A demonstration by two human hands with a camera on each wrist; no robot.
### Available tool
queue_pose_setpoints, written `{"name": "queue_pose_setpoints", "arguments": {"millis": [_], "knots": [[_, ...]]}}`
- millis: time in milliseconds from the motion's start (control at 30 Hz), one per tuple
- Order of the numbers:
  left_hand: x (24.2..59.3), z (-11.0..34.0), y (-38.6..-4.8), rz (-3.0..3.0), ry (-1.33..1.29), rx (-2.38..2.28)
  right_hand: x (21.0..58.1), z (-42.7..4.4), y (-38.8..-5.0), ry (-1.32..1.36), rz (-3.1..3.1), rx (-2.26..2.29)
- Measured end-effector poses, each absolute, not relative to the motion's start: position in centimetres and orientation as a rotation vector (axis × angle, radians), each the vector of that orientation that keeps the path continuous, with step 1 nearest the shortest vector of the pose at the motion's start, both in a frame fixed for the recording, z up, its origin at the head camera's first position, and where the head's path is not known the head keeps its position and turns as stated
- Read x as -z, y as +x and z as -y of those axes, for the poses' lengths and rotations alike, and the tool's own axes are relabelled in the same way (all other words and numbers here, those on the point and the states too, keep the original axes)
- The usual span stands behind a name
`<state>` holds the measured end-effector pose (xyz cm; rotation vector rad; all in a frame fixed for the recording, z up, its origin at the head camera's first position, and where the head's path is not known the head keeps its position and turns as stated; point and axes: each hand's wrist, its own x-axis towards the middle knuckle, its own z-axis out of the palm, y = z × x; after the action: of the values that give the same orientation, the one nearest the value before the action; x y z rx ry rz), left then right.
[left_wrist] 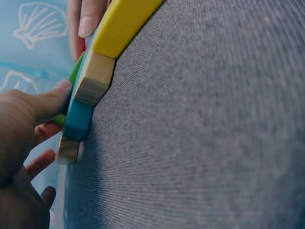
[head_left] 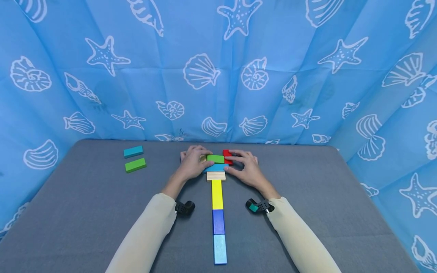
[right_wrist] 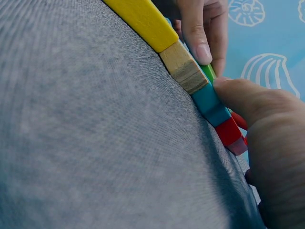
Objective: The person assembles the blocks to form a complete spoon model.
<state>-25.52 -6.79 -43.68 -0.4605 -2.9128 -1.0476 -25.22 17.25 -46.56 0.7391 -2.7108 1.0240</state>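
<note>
My left hand [head_left: 194, 162] pinches the left part of a green block [head_left: 216, 159] between thumb and finger. My right hand [head_left: 246, 167] is at its other end, thumb and finger about the green block, with fingers lying over red blocks [head_left: 228, 161]. A teal block [head_left: 216, 167] lies just in front of the green one. Below it, in a line toward me, come a plain wooden block [head_left: 216, 176], a yellow block [head_left: 217, 194], a dark blue block [head_left: 218, 222] and a light blue block [head_left: 220, 249]. Fingers partly hide another wooden block [left_wrist: 67, 148] at the left.
Another teal block [head_left: 133, 151] and another green block [head_left: 135, 165] lie apart at the table's far left. The grey cloth-covered table [head_left: 307, 227] ends at a blue curtain [head_left: 218, 102] with white shells and starfish.
</note>
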Motion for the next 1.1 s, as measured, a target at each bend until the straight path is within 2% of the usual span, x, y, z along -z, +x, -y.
{"name": "queue_pose_setpoints", "arguments": {"millis": [1100], "knots": [[43.30,6.59,-25.22,2.919,-0.521,0.927,46.41,-17.19,-25.13,0.721,2.730,-0.992]]}}
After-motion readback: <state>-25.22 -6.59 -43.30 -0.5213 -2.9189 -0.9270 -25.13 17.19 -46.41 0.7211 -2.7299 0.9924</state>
